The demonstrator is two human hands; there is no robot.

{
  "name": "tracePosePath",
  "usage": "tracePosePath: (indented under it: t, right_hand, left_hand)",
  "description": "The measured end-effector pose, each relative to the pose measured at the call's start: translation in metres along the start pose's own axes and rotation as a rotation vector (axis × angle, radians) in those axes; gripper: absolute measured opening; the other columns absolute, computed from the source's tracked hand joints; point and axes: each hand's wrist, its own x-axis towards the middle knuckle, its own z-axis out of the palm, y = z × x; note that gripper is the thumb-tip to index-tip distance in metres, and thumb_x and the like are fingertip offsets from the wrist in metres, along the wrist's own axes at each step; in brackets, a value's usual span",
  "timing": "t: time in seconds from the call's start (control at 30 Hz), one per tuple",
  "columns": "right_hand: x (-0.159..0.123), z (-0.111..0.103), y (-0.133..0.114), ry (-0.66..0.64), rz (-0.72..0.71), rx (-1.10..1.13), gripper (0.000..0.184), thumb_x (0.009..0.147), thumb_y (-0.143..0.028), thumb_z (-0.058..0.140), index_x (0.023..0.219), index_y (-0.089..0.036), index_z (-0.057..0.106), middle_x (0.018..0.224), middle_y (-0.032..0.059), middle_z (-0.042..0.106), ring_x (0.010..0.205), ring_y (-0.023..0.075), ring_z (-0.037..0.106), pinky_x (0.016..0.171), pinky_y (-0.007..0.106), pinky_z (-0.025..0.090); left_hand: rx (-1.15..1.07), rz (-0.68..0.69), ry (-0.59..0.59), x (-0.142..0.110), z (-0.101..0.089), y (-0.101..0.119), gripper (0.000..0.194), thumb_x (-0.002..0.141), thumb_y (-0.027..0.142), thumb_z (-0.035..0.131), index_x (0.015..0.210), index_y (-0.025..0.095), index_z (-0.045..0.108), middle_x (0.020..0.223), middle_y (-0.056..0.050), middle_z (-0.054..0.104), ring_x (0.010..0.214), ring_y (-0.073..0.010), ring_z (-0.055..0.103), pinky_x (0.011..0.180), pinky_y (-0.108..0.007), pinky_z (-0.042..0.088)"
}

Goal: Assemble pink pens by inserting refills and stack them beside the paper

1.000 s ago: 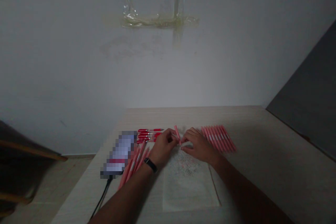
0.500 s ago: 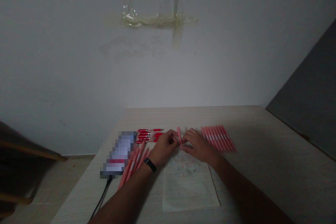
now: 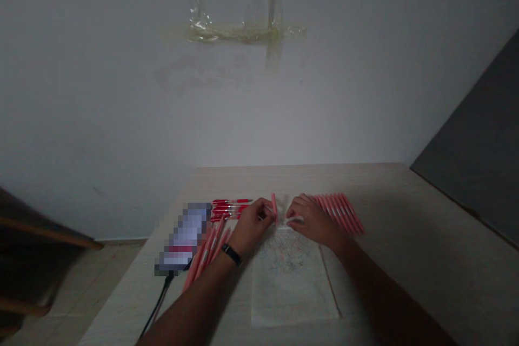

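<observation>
My left hand (image 3: 252, 225) is closed in a pinch on a pink pen barrel (image 3: 274, 206), held nearly upright over a scribbled sheet of paper (image 3: 288, 281). My right hand (image 3: 313, 222) is closed on a thin pale piece (image 3: 294, 220), a little to the right of the barrel and apart from it. A black band sits on my left wrist (image 3: 232, 253). A row of several pink pens (image 3: 340, 212) lies just right of my right hand.
Red pens (image 3: 229, 207) lie in a small stack at the back left. More pink pens (image 3: 206, 257) lie beside a blurred phone (image 3: 184, 238) with a black cable (image 3: 156, 307). The light wooden table (image 3: 405, 238) meets a white wall; its left edge drops to the floor.
My hands have separated: the right hand has drawn a thin pale piece away to the right of the pink barrel, which stays in my left hand.
</observation>
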Motion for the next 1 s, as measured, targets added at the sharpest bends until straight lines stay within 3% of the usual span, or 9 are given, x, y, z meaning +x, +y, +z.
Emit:
tracePosePath:
  t: [0.33, 0.57, 1.0]
  right_hand:
    - [-0.001, -0.009, 0.021, 0.041, -0.009, -0.06, 0.013, 0.087, -0.026, 0.073, 0.08, -0.02, 0.064, 0.084, 0.0038, 0.064, 0.09, 0.0219, 0.056, 0.079, 0.035, 0.041]
    - [-0.002, -0.011, 0.02, 0.019, 0.003, -0.072, 0.014, 0.087, -0.028, 0.073, 0.079, -0.02, 0.065, 0.082, 0.0034, 0.064, 0.087, 0.0212, 0.056, 0.077, 0.034, 0.04]
    - [-0.008, -0.017, 0.024, -0.13, 0.003, -0.068, 0.007, 0.08, -0.016, 0.074, 0.077, -0.019, 0.069, 0.081, 0.0024, 0.064, 0.085, 0.0188, 0.056, 0.078, 0.031, 0.038]
  left_hand:
    - [0.324, -0.037, -0.022, -0.001, -0.008, -0.008, 0.025, 0.083, 0.026, 0.057, 0.1, 0.015, 0.072, 0.07, -0.002, 0.068, 0.061, -0.0151, 0.057, 0.059, -0.024, 0.036]
    - [0.448, -0.073, -0.041, -0.003, -0.008, -0.008, 0.028, 0.083, 0.023, 0.057, 0.103, 0.015, 0.074, 0.07, -0.004, 0.07, 0.062, -0.0166, 0.059, 0.06, -0.026, 0.036]
    - [0.593, -0.169, -0.088, -0.006, -0.008, -0.005, 0.024, 0.088, 0.033, 0.058, 0.098, 0.017, 0.071, 0.084, -0.009, 0.074, 0.071, -0.0171, 0.063, 0.061, -0.025, 0.036]
